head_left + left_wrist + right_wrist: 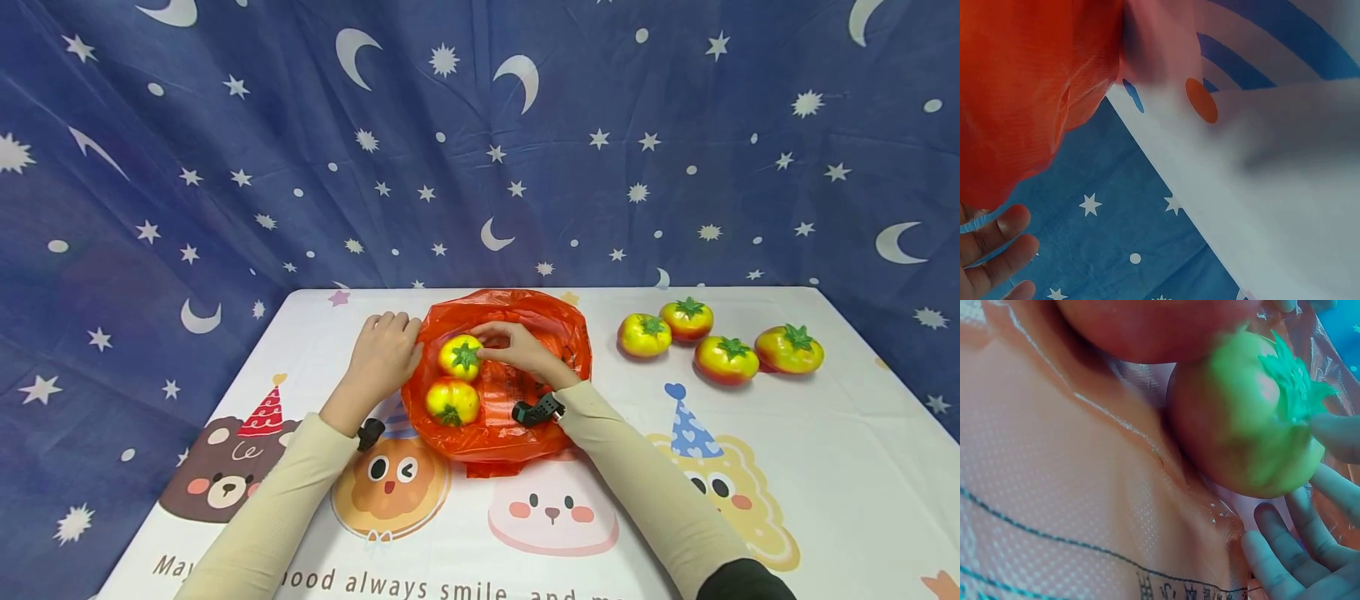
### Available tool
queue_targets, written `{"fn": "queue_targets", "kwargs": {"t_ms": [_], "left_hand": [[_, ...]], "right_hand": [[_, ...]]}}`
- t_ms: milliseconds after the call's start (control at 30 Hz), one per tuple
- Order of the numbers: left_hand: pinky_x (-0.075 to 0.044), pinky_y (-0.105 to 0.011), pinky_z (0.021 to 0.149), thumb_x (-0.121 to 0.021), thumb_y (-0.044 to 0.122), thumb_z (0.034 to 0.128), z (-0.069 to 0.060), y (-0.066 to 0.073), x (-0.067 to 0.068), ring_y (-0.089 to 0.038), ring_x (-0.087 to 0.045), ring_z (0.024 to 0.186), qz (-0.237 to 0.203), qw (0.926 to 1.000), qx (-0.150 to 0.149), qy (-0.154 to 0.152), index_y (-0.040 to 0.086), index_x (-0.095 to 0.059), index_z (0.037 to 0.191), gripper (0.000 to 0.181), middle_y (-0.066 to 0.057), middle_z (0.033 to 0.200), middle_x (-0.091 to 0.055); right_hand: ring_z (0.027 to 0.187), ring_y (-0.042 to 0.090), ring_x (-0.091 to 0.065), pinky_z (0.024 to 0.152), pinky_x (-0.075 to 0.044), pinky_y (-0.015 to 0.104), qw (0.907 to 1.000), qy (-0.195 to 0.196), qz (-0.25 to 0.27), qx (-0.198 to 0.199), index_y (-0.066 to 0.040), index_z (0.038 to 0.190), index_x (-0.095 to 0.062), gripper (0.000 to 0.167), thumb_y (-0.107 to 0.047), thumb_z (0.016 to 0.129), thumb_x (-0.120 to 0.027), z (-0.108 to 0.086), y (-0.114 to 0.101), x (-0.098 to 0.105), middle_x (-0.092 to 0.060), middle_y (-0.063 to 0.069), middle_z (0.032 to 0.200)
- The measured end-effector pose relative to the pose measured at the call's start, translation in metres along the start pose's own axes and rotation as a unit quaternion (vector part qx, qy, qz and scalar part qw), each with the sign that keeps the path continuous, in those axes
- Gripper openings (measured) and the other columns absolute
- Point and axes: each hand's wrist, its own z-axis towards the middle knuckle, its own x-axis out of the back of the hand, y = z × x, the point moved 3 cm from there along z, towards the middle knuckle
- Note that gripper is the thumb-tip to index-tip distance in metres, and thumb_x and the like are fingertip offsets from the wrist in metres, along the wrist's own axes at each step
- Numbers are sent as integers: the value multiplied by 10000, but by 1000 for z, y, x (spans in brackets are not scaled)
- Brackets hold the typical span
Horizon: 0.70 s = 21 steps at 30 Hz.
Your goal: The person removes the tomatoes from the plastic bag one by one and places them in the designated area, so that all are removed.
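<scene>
A red plastic bag (pixel 495 450) stands with its mouth spread wide on the table. Inside, at its left side, two yellow-and-red toy tomatoes with green leaf tops lie against each other, an upper tomato (pixel 460 357) and a lower tomato (pixel 452 402). My left hand (pixel 386 350) pinches the bag's left rim; in the left wrist view several fingers (pixel 997 244) show below the red plastic, the thumb hidden. My right hand (pixel 521 350) reaches into the bag, its thumb and forefinger touching the upper tomato's right side. In the right wrist view, the other fingers (pixel 1297 550) spread loosely beside that tomato (pixel 1241 425).
To the right of the bag, several more toy tomatoes (pixel 726 361) lie grouped on the table. A white cloth (pixel 847 475) with cartoon figures covers the tabletop. Behind it hangs a blue curtain (pixel 465 208) with moons and stars.
</scene>
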Motion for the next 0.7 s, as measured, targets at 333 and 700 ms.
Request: {"fn": "queue_targets", "kwargs": {"t_ms": [333,700], "left_hand": [[-467,-438,778,-645,195,837,0,1,1,-311,-572,818,-38,9999,37,-107,22,-601,939,206,-133,820,-600],[-470,-441,778,-645,196,840,0,0,1,-314,-573,816,-55,9999,48,-127,19,-605,946,211,-136,822,-600]], "right_hand": [[1148,293,-567,948,-488,352,9999,-76,-71,-47,-26,1264,-558,417,-98,863,-650,-2,0,0,-583,173,1263],[1197,288,-554,968,-482,364,9992,159,214,-302,-9,1212,-567,379,-99,856,-659,-2,3,-1,-583,177,1275]]}}
